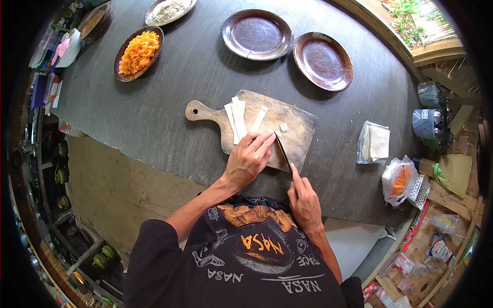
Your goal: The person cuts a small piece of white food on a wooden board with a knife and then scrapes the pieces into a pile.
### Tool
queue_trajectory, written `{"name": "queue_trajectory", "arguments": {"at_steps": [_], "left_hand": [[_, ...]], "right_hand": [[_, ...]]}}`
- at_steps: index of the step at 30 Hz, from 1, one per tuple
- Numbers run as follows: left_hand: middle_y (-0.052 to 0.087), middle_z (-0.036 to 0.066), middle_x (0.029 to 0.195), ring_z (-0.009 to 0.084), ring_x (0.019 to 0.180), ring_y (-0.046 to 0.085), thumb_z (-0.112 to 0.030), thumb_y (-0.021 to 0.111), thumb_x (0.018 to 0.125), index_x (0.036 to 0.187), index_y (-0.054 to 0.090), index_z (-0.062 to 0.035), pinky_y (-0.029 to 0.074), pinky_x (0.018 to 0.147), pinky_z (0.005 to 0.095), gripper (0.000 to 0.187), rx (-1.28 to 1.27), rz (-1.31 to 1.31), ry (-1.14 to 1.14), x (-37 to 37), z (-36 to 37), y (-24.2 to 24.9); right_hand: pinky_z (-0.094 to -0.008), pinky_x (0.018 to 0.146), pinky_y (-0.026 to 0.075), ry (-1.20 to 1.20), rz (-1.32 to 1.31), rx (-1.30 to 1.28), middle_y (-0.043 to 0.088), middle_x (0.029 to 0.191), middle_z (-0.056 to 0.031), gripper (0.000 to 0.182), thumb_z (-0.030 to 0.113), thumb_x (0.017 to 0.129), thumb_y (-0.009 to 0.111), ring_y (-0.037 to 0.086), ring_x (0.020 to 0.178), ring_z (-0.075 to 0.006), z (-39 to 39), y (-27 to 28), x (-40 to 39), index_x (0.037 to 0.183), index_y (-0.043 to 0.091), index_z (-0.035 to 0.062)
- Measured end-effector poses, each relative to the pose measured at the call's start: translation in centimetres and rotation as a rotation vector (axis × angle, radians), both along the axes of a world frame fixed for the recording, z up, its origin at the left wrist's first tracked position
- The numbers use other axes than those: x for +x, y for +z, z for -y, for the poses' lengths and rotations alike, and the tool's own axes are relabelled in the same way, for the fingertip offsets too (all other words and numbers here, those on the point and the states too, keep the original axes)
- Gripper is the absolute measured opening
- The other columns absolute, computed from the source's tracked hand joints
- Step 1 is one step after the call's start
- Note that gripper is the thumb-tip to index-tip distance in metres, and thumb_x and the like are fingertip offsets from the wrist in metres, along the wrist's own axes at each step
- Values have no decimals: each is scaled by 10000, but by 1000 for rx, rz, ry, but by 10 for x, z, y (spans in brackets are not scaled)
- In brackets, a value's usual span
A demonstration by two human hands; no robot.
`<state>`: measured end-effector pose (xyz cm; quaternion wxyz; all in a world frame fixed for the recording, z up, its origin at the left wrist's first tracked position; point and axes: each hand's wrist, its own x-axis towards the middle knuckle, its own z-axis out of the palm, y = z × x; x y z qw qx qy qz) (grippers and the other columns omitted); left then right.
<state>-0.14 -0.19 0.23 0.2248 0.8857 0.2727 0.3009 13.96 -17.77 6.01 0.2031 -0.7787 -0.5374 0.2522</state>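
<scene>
A wooden cutting board (300, 120) with a handle lies on the dark table in front of me. My right hand (305, 200) is wrapped round the handle of a knife (283, 151), its blade tip down on the board. Beside the blade, my left hand (249, 156) is closed, fingertips pressing a pale strip that they mostly cover. Flat white strips (238, 115) lie overlapped at the board's left, with a single strip (260, 118) next to them. Small cut white pieces (283, 127) sit just beyond the knife.
Two brown plates (257, 35) (323, 61) stand at the back. An oval dish of chopped orange food (138, 53) and a dish of whitish shreds (168, 10) are back left. At right are a packet of white square sheets (379, 142), bagged carrots (399, 182) and a grater (419, 191).
</scene>
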Motion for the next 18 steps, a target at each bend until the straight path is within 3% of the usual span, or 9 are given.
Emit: {"name": "queue_trajectory", "arguments": {"at_steps": [18], "left_hand": [[741,105,1222,266,1096,665,-1,744,859,1239,722,29,561,986,364,382,3,33,-2,1,-1,-2]], "right_hand": [[-482,684,563,4,-1,46,573,916,-156,600,56,1018,593,649,727,-360,-6,-3,0,1602,459,87]]}}
